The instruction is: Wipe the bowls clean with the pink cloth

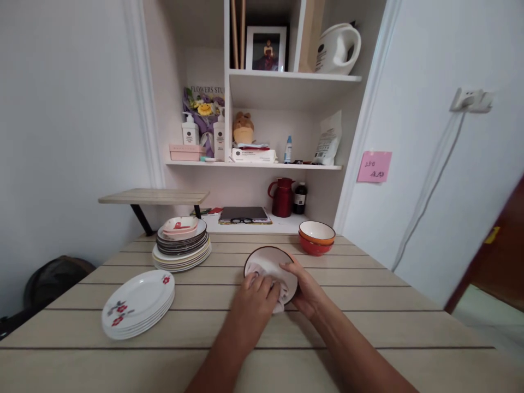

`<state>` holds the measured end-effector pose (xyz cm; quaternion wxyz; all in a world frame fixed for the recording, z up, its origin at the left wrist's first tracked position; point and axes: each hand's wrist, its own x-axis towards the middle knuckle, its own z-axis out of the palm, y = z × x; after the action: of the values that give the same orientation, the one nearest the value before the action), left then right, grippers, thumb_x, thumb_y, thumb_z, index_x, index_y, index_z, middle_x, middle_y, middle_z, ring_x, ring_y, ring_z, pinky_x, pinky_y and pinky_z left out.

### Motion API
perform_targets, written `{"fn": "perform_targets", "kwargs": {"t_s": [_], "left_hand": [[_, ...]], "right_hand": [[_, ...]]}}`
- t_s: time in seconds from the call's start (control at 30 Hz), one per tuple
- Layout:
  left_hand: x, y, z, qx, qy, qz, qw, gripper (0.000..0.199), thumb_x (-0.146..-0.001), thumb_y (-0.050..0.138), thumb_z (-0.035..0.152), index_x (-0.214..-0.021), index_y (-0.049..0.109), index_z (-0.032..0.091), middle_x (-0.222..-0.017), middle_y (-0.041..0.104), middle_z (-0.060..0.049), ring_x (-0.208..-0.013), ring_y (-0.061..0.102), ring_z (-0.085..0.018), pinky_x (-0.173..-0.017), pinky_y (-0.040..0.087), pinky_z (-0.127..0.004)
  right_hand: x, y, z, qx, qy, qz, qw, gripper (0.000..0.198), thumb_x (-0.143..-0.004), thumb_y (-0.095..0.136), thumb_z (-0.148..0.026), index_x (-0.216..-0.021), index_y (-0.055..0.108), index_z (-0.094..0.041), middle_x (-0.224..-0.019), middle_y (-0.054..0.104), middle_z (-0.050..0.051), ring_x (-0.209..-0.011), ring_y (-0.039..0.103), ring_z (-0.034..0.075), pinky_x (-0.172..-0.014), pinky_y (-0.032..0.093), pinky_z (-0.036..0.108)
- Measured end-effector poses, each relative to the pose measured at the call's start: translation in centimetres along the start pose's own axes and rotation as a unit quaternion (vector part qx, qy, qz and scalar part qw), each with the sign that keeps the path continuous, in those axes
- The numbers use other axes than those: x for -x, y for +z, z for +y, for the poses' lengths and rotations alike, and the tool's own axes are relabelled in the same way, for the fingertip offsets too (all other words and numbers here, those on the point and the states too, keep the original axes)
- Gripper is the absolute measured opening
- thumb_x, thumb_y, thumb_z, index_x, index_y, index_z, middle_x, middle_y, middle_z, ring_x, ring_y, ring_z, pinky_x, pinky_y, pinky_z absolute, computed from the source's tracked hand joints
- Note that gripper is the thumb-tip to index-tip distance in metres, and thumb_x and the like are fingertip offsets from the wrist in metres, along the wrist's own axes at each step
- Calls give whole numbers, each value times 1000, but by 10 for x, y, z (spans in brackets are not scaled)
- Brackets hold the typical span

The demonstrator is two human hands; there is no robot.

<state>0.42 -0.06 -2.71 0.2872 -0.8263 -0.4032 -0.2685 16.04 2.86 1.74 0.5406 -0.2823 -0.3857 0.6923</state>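
Note:
A white bowl with a dark rim (pixel 269 257) is tilted toward me above the middle of the table. My right hand (pixel 305 286) grips its right side, thumb over the rim and fingers behind. Inside the bowl, my left hand (pixel 257 297) presses a pale cloth (pixel 280 297) against the inner wall, fingers bent over it. Part of the cloth hangs over the near rim. The bowl's outer side is mostly hidden.
White oval plates with red flowers (pixel 139 300) are stacked at the left. Behind them stands another stack of plates (pixel 182 262) topped by small pink-rimmed dishes (pixel 180 226). Orange and red bowls (pixel 316 240) are nested at the back right. A raised wooden shelf (pixel 153 196) overhangs the back left.

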Motion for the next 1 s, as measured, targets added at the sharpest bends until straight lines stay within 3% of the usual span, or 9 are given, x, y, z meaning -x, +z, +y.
{"fn": "perform_targets", "kwargs": {"t_s": [0.13, 0.33, 0.43, 0.57, 0.73, 0.83, 1.0], "left_hand": [[0, 0, 1, -4, -9, 41, 999, 27, -103, 49, 18, -125, 65, 20, -113, 72, -8, -99, 65, -24, -99, 47, -46], [0, 3, 6, -21, -72, 95, 993, 23, -100, 51, 13, -117, 66, 16, -98, 72, -7, -90, 66, -24, -88, 51, -43], [1, 1, 7, -18, -106, 112, 988, 24, -99, 48, 12, -116, 66, 15, -96, 71, -7, -88, 66, -24, -86, 53, -42], [1, -1, 7, -11, -40, 139, 989, 35, -101, 42, 10, -129, 62, 14, -109, 72, -10, -98, 66, -23, -89, 52, -40], [-1, -1, 2, 26, 32, 94, 995, 44, -102, 41, 9, -142, 55, 20, -118, 71, -8, -104, 65, -21, -95, 51, -37], [-1, -2, -4, 35, 44, 59, 997, 40, -103, 45, 13, -139, 58, 25, -118, 71, -5, -110, 63, -21, -102, 49, -40], [0, 0, -7, 6, 50, 38, 998, 23, -103, 53, 24, -121, 68, 29, -108, 72, -2, -106, 64, -21, -110, 45, -44]], "right_hand": [[1, 0, 3, -19, -5, -18, 1000, 87, -71, 84, -29, -148, 45, -37, -110, 78, 3, -91, 72, 28, -72, 54, 35], [8, 19, 21, -52, -32, -44, 997, 99, -69, 87, -26, -153, 37, -36, -112, 77, 3, -100, 71, 27, -88, 54, 37], [8, 27, 32, -51, -9, -50, 997, 89, -73, 86, -32, -150, 43, -37, -108, 77, 1, -99, 71, 26, -84, 54, 36], [1, 22, 34, -82, 10, 7, 997, 70, -76, 81, -41, -140, 54, -35, -91, 77, -2, -86, 71, 25, -77, 54, 34], [-6, 6, 10, -64, -52, 12, 997, 58, -74, 82, -39, -128, 65, -30, -108, 78, 2, -100, 70, 29, -87, 53, 36], [-6, -2, -5, -24, -50, 3, 998, 54, -74, 81, -40, -125, 67, -31, -113, 78, 1, -101, 69, 27, -83, 51, 33], [-3, -13, -18, 53, 25, -39, 998, 52, -76, 81, -40, -125, 66, -28, -105, 78, 2, -91, 70, 24, -74, 50, 30]]}}
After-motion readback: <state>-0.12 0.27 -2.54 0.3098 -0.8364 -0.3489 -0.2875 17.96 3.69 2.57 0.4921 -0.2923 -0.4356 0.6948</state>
